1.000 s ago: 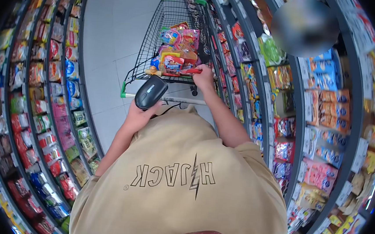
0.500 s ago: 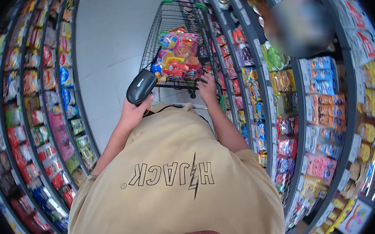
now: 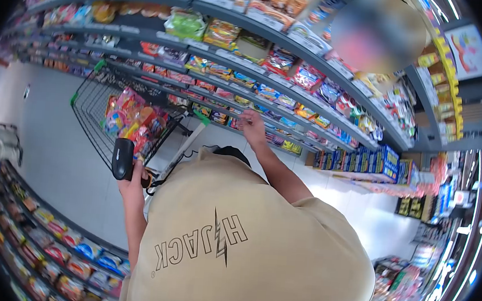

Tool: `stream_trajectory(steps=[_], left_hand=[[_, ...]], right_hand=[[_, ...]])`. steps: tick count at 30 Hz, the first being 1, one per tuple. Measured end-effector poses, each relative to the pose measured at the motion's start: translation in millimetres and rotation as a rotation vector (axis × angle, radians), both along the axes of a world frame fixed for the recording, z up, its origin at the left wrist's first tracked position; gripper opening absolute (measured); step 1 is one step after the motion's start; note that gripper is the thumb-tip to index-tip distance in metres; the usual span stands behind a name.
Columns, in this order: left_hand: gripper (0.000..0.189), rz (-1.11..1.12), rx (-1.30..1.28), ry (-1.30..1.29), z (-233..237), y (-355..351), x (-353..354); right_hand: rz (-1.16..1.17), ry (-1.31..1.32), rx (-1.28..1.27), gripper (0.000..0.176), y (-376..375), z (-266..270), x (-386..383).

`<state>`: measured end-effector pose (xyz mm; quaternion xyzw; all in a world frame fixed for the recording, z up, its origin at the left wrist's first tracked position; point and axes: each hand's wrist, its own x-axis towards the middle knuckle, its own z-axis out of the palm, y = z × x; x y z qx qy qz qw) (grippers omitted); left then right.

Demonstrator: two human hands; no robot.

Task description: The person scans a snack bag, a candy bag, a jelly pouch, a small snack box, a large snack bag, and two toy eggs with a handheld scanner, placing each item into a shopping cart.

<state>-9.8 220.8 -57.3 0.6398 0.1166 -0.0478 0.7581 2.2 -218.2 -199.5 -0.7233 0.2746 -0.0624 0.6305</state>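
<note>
My left hand (image 3: pixel 132 182) is wrapped around the grip of a black barcode scanner (image 3: pixel 122 159), whose head points up. It is beside the near end of a wire shopping cart (image 3: pixel 87 130). Colourful packaged snacks or toys (image 3: pixel 133 114) lie heaped in the cart, partly covered by the scanner. Raised in front of the lower shelves, my right hand (image 3: pixel 253 127) has loosely bent fingers that look apart, with nothing visible in them. Rows of bagged sweets (image 3: pixel 268 93) lie beyond it; contact with them cannot be made out.
Long grey shelves (image 3: pixel 231 59) of packaged snacks run across the front. Another stocked shelf (image 3: pixel 69 244) curves along the lower left. Blue boxes (image 3: pixel 359 162) are stacked at the right. Pale tiled floor (image 3: pixel 44 135) lies left of the cart.
My view has turned right, so the cart now sits at the left, angled. My right hand has left the cart's handle area and is in front of the shelves. The scanner stays in my left hand.
</note>
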Motion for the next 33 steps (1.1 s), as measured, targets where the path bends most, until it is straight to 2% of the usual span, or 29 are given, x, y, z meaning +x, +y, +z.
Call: stream_trajectory(steps=[4, 6, 10, 12, 15, 16, 19, 20, 23, 24, 26, 30, 33], left_hand=[[0.010, -0.081, 0.072, -0.020, 18.7, -33.6, 11.0], [0.009, -0.097, 0.071, -0.011, 22.5, -53.7, 12.9], [0.008, -0.123, 0.031, 0.025, 22.9, -96.5, 15.5], [0.009, -0.137, 0.029, 0.035, 24.7, -121.7, 14.8], [0.008, -0.153, 0.108, 0.023, 24.6, -161.8, 14.3], [0.008, -0.166, 0.120, 0.021, 30.3, -178.3, 12.0], [0.009, -0.141, 0.143, 0.069, 32.7, -217.5, 5.1], [0.009, -0.146, 0.149, 0.074, 33.1, -226.4, 2.9], [0.009, -0.153, 0.163, 0.062, 25.7, -250.7, 0.3], [0.010, -0.144, 0.154, 0.057, 22.0, -259.8, -1.5], [0.010, -0.146, 0.170, 0.063, 18.6, -276.5, -7.4], [0.010, -0.163, 0.205, 0.096, 21.5, -304.9, -15.6], [0.010, -0.165, 0.190, 0.097, 23.1, -317.3, -16.2]], right_hand=[[-0.172, -0.149, -0.076, 0.034, -51.2, 0.9, -7.3], [-0.249, -0.198, -0.241, 0.033, -88.9, 1.7, -4.1], [-0.466, -0.253, -0.469, 0.036, -131.0, 72.1, -1.3], [-0.513, -0.327, -0.512, 0.044, -168.9, 81.0, 8.0], [-0.494, -0.379, -0.725, 0.047, -213.6, 97.2, 23.1], [-0.439, -0.407, -0.668, 0.044, -221.9, 108.9, 25.1], [-0.448, -0.386, -0.457, 0.052, -241.8, 106.1, 36.1], [-0.452, -0.379, -0.579, 0.039, -253.0, 90.8, 41.0], [-0.413, -0.477, -0.439, 0.025, -267.6, 91.2, 47.1], [-0.372, -0.343, -0.461, 0.016, -263.8, 121.1, 36.4], [-0.327, -0.328, -0.538, 0.015, -268.9, 132.7, 29.3], [-0.232, -0.345, -0.708, 0.020, -291.4, 116.6, 24.3], [-0.255, -0.447, -0.840, 0.016, -298.7, 109.6, 26.4]])
